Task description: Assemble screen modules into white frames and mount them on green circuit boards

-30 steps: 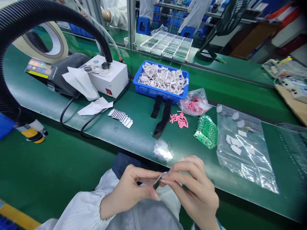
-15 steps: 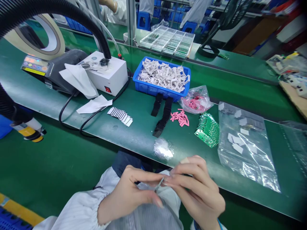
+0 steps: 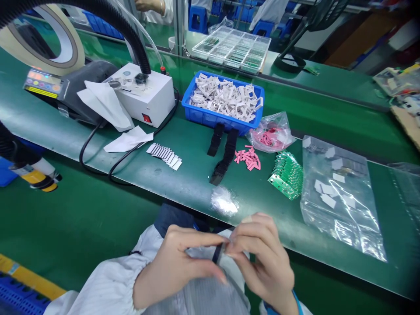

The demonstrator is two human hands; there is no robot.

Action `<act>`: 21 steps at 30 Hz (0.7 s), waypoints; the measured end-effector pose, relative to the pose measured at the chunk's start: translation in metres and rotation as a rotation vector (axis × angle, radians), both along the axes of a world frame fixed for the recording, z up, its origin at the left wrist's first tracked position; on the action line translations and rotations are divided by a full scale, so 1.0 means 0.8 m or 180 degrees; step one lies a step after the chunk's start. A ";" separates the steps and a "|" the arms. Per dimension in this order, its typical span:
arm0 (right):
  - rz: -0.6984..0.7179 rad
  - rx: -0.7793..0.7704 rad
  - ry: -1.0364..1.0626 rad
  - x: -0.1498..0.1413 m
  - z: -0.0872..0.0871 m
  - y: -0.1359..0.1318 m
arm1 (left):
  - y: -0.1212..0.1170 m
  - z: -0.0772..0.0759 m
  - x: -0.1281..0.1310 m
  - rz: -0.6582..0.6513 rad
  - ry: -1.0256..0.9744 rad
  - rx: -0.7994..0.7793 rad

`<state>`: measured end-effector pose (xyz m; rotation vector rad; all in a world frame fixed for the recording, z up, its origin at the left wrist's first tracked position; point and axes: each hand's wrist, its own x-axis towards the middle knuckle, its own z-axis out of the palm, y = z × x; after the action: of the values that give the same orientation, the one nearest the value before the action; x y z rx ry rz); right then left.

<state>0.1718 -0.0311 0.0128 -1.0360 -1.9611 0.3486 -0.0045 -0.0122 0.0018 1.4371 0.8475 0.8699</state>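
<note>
My left hand (image 3: 179,258) and my right hand (image 3: 262,258) meet over my lap, below the green bench edge. Both pinch one small dark flat part (image 3: 217,253) between fingertips and thumbs. Closest on the bench is a small shiny clear scrap (image 3: 224,202). Beyond it lie two black strips (image 3: 225,154), loose pink pieces (image 3: 249,158), a stack of green circuit boards (image 3: 285,174) and a row of small black-and-white cards (image 3: 164,155).
A blue bin of white parts (image 3: 223,101) stands at the back centre, a pink-filled bag (image 3: 271,133) beside it. A white box with a black hose (image 3: 144,92) and tissues sits left. Clear bags (image 3: 339,192) lie right. Other people work behind the far bench.
My hands stayed together on the small part, shifting slightly and turning it so it looks darker and more upright. The view tilted down a little.
</note>
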 end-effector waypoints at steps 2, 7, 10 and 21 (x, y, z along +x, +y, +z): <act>-0.0158 -0.0108 0.0107 -0.002 -0.008 -0.001 | 0.005 -0.003 -0.001 0.0325 -0.0344 -0.0667; -0.1398 -0.0596 -0.0169 0.005 -0.058 0.021 | 0.025 -0.011 -0.012 0.0770 -0.0891 -0.1164; -0.1831 -0.0349 -0.0580 0.006 -0.088 0.036 | 0.034 -0.009 -0.017 0.0667 -0.0357 -0.0819; -0.0838 0.0018 -0.0498 0.006 -0.026 0.034 | 0.072 -0.014 -0.009 0.0167 0.1292 0.2300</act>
<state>0.1763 -0.0038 -0.0083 -1.3338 -1.9287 0.1193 -0.0120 0.0453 -0.0091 2.2864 0.9129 0.9926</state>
